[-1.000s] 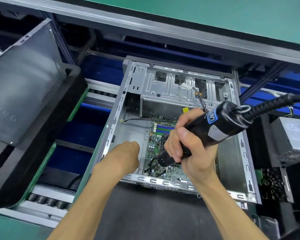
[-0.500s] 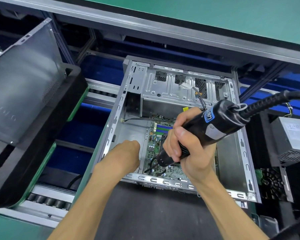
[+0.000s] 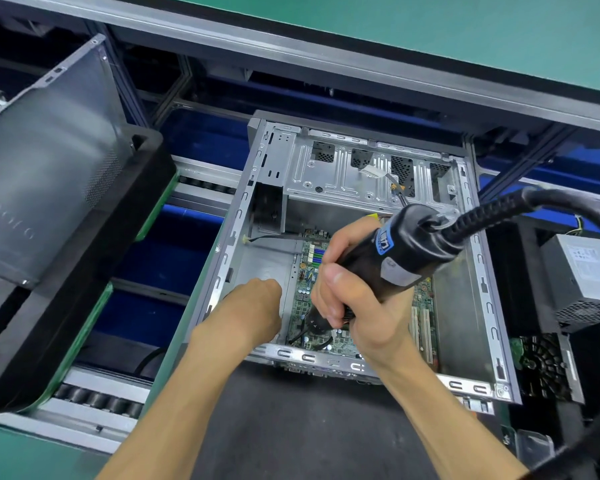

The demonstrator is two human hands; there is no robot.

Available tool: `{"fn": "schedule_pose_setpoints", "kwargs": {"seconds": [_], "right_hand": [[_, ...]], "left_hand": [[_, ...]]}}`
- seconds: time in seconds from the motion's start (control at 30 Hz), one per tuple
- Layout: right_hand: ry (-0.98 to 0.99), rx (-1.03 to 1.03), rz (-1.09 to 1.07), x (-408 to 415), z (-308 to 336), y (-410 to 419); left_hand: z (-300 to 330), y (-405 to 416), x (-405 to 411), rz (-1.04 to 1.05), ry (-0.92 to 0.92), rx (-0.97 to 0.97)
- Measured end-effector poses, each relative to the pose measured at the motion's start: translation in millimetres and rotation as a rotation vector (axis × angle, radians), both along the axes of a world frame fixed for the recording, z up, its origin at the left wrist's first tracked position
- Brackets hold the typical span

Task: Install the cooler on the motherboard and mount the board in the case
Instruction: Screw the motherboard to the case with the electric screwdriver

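Note:
An open grey metal PC case (image 3: 478, 258) lies on its side in front of me. A green motherboard (image 3: 303, 296) lies flat inside it. My right hand (image 3: 354, 296) is wrapped around a black electric screwdriver (image 3: 406, 247), whose tip points down at the board near the case's front rail; the hand hides the tip. My left hand (image 3: 253, 306) reaches into the case at the board's left edge, fingers curled down out of sight. A black cooler fan (image 3: 317, 323) shows partly under my right hand.
A thick black cable (image 3: 534, 202) runs from the screwdriver to the right. A grey side panel (image 3: 49, 168) leans in a black tray on the left. A power supply (image 3: 582, 271) and a black fan (image 3: 541, 365) sit to the right. Conveyor rollers (image 3: 94, 400) run at lower left.
The screwdriver and my right hand have shifted slightly up and to the left. My left hand stays at the board's left edge.

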State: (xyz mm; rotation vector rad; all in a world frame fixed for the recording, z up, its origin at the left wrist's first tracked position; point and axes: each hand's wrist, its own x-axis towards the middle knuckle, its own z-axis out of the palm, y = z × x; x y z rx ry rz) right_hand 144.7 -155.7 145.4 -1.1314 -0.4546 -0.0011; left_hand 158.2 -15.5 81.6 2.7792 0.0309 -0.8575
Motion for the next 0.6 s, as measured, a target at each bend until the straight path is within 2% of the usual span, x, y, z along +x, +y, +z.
{"fn": "schedule_pose_setpoints", "kwargs": {"seconds": [0.3,0.6], "right_hand": [[-0.019,-0.074,0.056,5.8,-1.0,7.3],[0.004,-0.11,0.029,1.9,-8.6,7.4]], "left_hand": [[-8.7,-1.2,2.9,-0.048,-0.029,0.044],[-9.9,0.3,2.4,-0.042,-0.018,-0.001]]}}
